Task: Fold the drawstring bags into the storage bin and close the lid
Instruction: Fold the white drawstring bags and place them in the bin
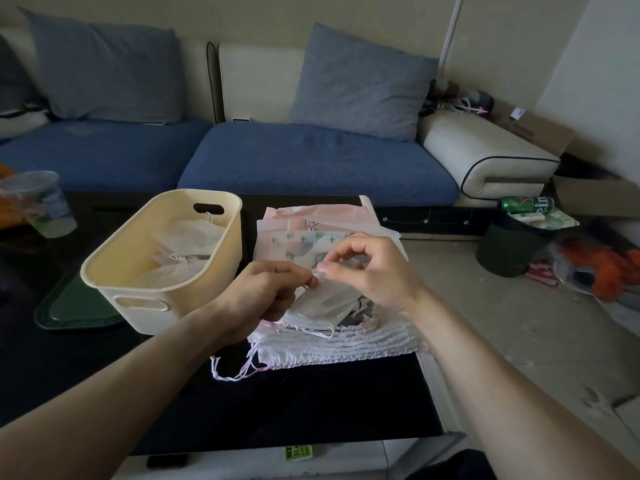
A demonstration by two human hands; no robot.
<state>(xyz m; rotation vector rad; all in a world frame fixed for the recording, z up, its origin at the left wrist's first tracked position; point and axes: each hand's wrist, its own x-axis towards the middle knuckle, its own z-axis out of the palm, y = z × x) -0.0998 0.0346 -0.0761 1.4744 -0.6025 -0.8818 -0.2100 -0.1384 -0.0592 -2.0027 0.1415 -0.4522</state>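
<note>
A cream storage bin [117, 261] stands open on the dark table [311, 407], with folded white drawstring bags [183, 251] lying inside it. To its right is a stack of flat drawstring bags [332, 344], white and pink, some printed with green shapes. Above that stack my left hand [263, 296] and my right hand [367, 271] both pinch the top edge of a small white bag [325, 303], fingertips almost touching. A dark green lid [76, 306] lies flat on the table, partly under the bin's left side.
A clear plastic cup [45, 202] stands at the table's far left. A blue sofa [311, 161] with grey cushions runs behind the table. On the floor to the right stand a dark waste bin [509, 247], a green can [526, 204], cardboard boxes and clutter.
</note>
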